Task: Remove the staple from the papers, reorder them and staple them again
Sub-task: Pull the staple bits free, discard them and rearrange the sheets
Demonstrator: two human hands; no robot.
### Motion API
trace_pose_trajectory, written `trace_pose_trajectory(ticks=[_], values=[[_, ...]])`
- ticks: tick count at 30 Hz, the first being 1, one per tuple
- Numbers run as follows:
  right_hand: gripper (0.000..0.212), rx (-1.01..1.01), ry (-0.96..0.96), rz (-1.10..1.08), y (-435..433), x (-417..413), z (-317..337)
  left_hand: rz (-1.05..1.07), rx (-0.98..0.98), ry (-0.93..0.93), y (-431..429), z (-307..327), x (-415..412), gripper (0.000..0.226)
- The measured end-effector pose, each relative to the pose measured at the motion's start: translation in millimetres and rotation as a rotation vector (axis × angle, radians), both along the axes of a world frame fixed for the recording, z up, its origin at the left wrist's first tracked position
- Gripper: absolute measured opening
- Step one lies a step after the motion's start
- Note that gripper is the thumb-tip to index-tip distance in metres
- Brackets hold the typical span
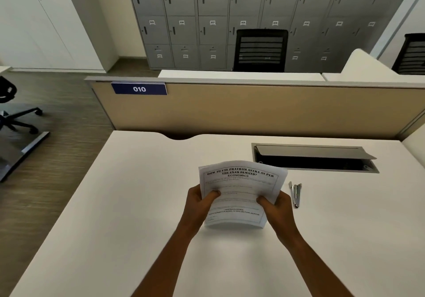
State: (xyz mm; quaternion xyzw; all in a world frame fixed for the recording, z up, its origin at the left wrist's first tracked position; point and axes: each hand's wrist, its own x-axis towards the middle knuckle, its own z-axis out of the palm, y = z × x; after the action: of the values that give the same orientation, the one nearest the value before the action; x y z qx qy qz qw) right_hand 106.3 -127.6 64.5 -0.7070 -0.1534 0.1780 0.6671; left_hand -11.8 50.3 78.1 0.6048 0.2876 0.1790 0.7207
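Several sheets make up the papers; I judge them light, thin and floppy, quick to slide apart or crease, so they are best pinched at both side edges; I hold them raised just above the bench, their top edge bowed away from me; my left hand is closed on the left edge, thumb on the printed face; my right hand is closed on the right edge; a metal stapler lies on the bench just right of my right hand; I cannot make out the staple.

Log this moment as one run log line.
papers: held above desk | left hand, right hand: gripping side edges | stapler: on desk, untouched
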Motion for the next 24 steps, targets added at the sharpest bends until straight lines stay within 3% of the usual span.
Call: trace_pose_trajectory(ticks=[14,20,24], values=[[0.028,0.069,0.034,-0.098,-5,-3,-10,0.108,0.042,0.008,-18,-8,5,0.018],[0.027,-0.004,0.018,-0.088,-9,-5,-25,0.088,-0.030,0.060,-28,-20,1,0.018],[0.024,-0.043,-0.032,-0.050,-13,1,-20,0.041,0.044,0.070,-23,-13,-1,0.019]])
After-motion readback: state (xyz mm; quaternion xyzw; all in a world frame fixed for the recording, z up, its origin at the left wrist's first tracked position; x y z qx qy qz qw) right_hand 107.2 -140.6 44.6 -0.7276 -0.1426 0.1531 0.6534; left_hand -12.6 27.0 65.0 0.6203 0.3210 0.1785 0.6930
